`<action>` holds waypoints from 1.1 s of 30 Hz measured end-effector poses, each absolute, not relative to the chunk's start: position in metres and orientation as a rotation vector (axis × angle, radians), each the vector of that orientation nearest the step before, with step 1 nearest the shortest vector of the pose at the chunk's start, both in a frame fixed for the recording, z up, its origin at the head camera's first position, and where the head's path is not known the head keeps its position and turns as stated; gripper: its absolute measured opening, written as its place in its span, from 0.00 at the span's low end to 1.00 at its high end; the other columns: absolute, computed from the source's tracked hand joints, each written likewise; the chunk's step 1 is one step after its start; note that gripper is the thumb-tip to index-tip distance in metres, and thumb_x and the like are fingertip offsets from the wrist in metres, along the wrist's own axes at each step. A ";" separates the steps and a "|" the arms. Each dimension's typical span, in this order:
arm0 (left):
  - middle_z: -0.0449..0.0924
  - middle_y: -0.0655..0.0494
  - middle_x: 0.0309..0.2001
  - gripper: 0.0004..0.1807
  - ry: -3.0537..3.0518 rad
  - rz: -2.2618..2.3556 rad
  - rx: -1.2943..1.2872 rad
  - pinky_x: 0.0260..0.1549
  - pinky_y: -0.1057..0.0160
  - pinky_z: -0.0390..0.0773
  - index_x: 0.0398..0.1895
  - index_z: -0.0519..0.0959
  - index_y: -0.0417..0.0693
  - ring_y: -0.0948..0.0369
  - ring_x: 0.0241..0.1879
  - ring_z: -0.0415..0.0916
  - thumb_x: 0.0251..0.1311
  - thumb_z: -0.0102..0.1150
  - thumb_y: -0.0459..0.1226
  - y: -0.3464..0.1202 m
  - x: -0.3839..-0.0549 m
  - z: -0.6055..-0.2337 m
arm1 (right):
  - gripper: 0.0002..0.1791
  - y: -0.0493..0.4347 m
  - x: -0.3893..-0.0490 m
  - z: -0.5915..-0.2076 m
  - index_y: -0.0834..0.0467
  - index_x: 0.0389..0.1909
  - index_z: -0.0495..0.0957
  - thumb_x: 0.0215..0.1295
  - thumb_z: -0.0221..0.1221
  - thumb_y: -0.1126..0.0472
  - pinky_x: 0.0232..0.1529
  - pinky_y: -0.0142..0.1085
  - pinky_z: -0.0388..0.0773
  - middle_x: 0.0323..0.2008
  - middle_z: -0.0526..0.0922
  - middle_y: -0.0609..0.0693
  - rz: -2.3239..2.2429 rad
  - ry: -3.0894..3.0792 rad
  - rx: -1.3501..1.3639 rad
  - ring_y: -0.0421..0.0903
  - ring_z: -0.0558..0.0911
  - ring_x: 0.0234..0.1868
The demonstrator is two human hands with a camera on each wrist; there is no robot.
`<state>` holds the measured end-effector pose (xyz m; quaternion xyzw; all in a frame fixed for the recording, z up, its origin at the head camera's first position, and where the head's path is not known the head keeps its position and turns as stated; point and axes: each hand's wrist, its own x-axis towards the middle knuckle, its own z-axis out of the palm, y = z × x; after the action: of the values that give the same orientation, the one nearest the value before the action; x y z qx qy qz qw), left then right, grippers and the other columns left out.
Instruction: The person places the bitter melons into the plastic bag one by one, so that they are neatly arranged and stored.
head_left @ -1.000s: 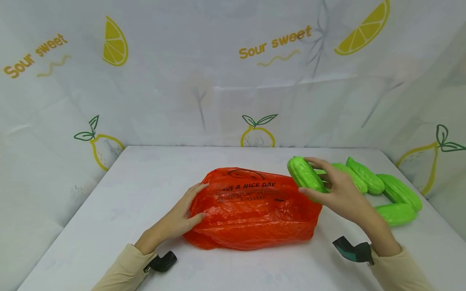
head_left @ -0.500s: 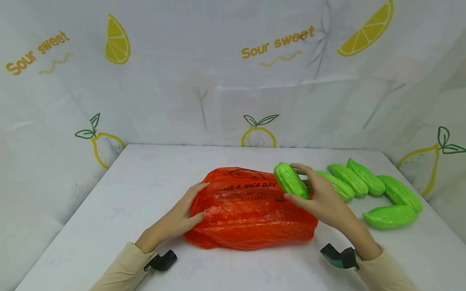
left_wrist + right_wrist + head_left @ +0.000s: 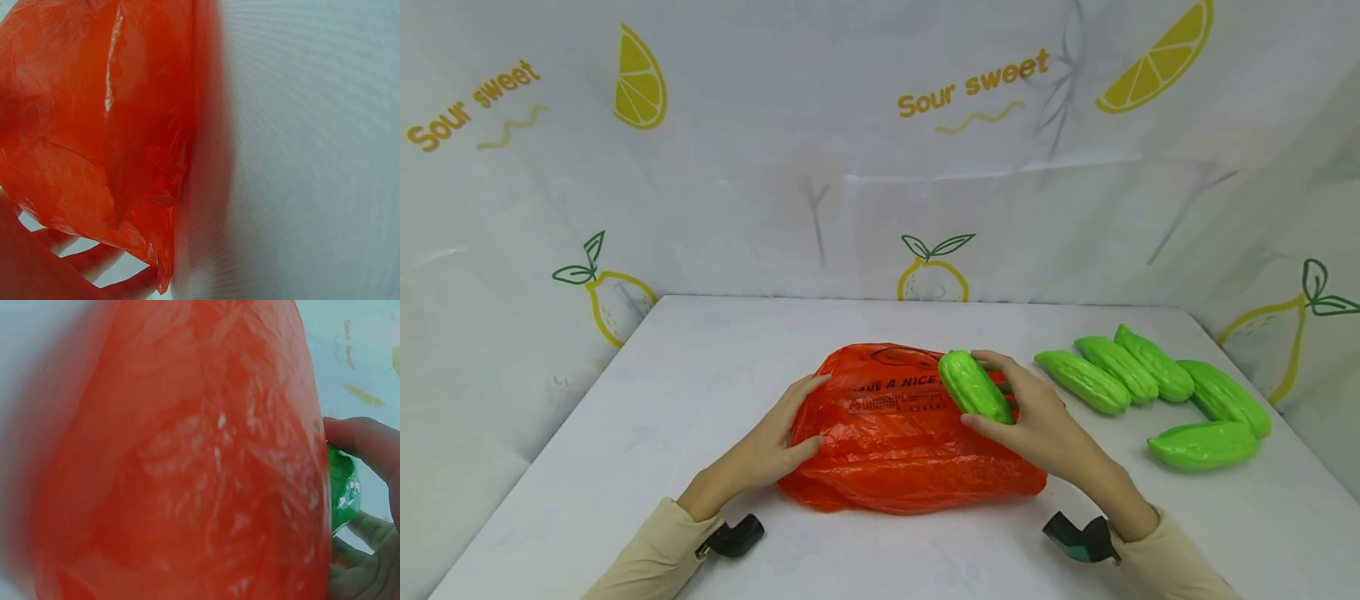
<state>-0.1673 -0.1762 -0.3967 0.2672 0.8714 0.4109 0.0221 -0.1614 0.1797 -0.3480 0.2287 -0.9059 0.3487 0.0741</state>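
Observation:
A red plastic bag (image 3: 910, 450) with black print lies on its side on the white table. My left hand (image 3: 775, 433) rests on its left end with thumb and fingers spread; in the left wrist view, the fingers (image 3: 94, 259) lie along the bag's edge. My right hand (image 3: 1026, 421) grips a bright green, ridged bitter melon (image 3: 973, 387), tilted, over the bag's right part. In the right wrist view the bag (image 3: 200, 456) hides much of that melon (image 3: 344, 487).
Several more bitter melons lie at the table's right side: a row of them (image 3: 1084, 382) at the back, and one (image 3: 1206, 446) nearer. A white cloth (image 3: 760, 125) printed with lemons hangs behind the table.
My right hand has carried the bitter melon leftward and slightly down, from the bag's right end to over its printed part. My left hand stays on the bag.

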 end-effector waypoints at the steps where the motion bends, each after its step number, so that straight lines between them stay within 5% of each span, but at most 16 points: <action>1: 0.53 0.51 0.76 0.41 2.699 1.274 0.828 0.69 0.34 0.58 0.77 0.53 0.51 0.47 0.76 0.51 0.61 0.58 0.35 -0.176 -0.167 -0.397 | 0.40 0.179 -0.161 -0.349 0.55 0.70 0.63 0.59 0.70 0.54 0.46 0.38 0.82 0.60 0.76 0.55 1.044 -2.722 0.689 0.47 0.81 0.48; 33: 0.54 0.50 0.75 0.41 2.670 1.306 0.839 0.68 0.35 0.61 0.76 0.52 0.50 0.48 0.75 0.54 0.61 0.58 0.34 -0.175 -0.168 -0.397 | 0.43 0.107 -0.167 -0.354 0.55 0.71 0.61 0.57 0.70 0.53 0.45 0.36 0.79 0.61 0.74 0.50 1.117 -2.856 0.763 0.45 0.77 0.48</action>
<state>-0.1682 -0.1752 -0.3972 0.2714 0.8642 0.4228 0.0265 -0.1673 0.1073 -0.3543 0.2413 -0.9037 0.3535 -0.0093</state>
